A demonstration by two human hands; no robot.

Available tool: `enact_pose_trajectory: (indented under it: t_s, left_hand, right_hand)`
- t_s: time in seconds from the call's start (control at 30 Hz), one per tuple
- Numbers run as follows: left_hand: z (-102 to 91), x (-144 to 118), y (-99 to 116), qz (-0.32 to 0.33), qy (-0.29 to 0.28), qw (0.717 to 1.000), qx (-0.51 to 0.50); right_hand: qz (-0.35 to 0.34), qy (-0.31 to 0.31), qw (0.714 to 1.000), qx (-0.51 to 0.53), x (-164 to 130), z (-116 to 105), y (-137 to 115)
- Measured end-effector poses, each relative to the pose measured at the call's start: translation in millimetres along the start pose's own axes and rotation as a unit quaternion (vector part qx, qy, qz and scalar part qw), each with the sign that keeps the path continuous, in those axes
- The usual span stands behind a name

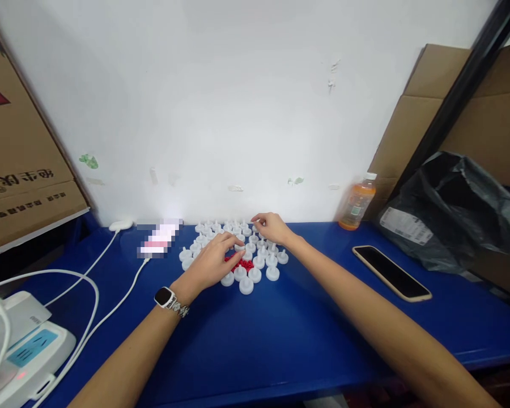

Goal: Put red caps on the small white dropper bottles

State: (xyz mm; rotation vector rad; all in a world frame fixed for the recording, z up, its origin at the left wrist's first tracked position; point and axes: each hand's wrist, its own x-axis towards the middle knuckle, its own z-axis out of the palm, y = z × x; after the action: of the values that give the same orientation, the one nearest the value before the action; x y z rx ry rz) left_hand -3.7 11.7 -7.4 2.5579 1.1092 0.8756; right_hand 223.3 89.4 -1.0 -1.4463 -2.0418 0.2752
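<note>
A cluster of white round plastic caps (246, 285), each with a thin spout standing up, covers the middle of the blue table near the wall. Small red pieces (247, 264) lie in a pile among them. My left hand (215, 260) hovers over the left side of the cluster, its fingers and thumb apart beside the red pile; nothing shows held in it. At the back right of the cluster is my right hand (272, 228), thumb and index finger drawn together above the spouts. Whatever is between those fingertips is too small to make out.
A phone (391, 273) lies on the right, by a grey plastic bag (450, 204) and an orange drink bottle (357, 203). On the left, a white power strip (46, 354) and cables (125, 294) run toward a glowing, blurred device (159, 241). Cardboard boxes (21, 141) flank both sides.
</note>
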Motion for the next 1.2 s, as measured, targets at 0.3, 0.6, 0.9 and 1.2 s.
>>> enact_pose_trajectory:
  t_s: [0.3, 0.6, 0.9, 1.2]
  left_hand:
    - [-1.5, 28, 16, 0.04, -0.009, 0.998, 0.056]
    - [10.7, 48, 13, 0.033, 0.012, 0.997, 0.073]
    - [3.1, 19, 11, 0.006, 0.065, 0.997, 0.051]
    - [-5.4, 6, 25, 0.003, -0.004, 0.997, -0.076]
  right_hand:
    - [0.124, 0.049, 0.99, -0.056, 3, -14, 52]
    - [0.15, 0.041, 0.985, -0.073, 38, -5, 47]
    - [0.038, 0.055, 0.962, 0.264, -22, -9, -18]
    - [-0.032, 0.073, 0.967, 0.242, -82, 8, -62]
